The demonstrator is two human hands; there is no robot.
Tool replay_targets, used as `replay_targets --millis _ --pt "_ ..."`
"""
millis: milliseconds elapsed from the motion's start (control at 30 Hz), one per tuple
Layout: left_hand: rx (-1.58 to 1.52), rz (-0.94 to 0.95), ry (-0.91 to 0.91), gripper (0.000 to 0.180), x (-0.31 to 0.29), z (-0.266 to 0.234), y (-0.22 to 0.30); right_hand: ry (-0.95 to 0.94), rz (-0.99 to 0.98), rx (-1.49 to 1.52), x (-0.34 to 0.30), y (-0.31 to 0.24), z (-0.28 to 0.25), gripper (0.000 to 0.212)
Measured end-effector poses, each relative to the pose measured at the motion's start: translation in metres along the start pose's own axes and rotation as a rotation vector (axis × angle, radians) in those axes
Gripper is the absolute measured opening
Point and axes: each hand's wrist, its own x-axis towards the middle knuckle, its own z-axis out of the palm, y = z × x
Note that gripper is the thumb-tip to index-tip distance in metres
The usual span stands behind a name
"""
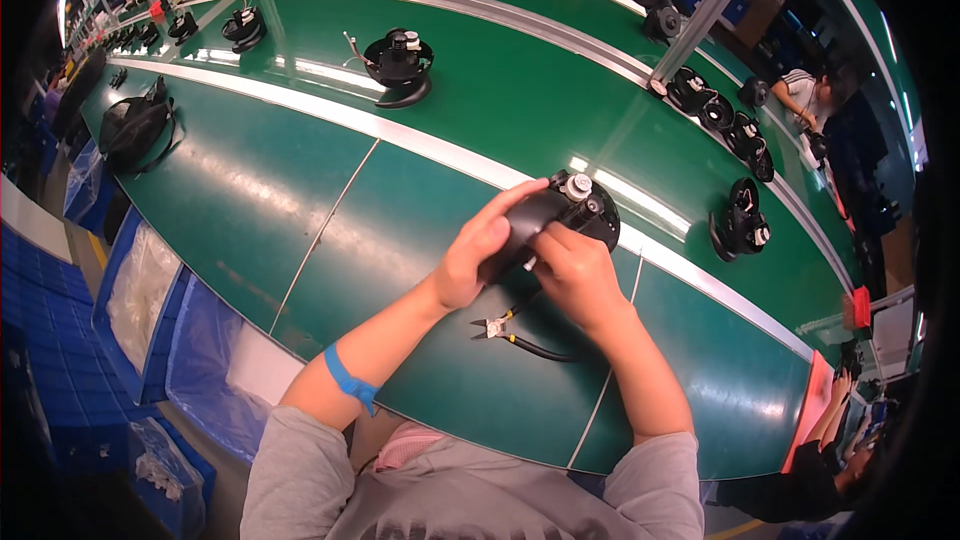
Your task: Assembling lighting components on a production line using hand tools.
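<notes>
A black rounded plastic housing with a white motor part on top (527, 219) is tilted up above the green bench, near the conveyor's edge. My left hand (474, 247) wraps its left side, thumb and fingers along the curved shell. My right hand (575, 265) is closed at the housing's near side, fingertips bent into it. A small white piece, perhaps a connector (530, 263), shows beside those fingers; what exactly they pinch is hidden. Below the hands, side cutters (493, 328) with black and yellow handles lie on the bench, jaws apart, untouched.
Similar black assemblies stand on the green conveyor (300, 55), one ahead (398, 65) and one to the right (740, 223). A black mesh item (137, 128) lies at the bench's left. Blue bins (140, 290) with plastic bags stand lower left. Other people work across the line and at right.
</notes>
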Motion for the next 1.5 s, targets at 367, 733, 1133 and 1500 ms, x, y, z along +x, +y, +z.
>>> replay_targets --millis 367,733,1133,1500 --pt "-0.319 -0.037 0.345 0.06 0.009 -0.005 0.007 0.042 -0.029 0.342 0.001 -0.004 0.009 0.026" --pt "-0.052 0.012 0.21 0.062 0.002 -0.001 0.004 0.017 0.024 0.053 0.007 -0.025 0.006 0.023" --pt "0.382 0.111 0.182 0.071 -0.002 -0.009 -0.002 0.049 -0.139 -0.154 0.01 -0.028 0.008 0.017" --pt "0.244 0.073 0.149 0.071 -0.004 0.002 0.003 -0.041 -0.218 -0.178 0.011 -0.018 0.004 0.019"
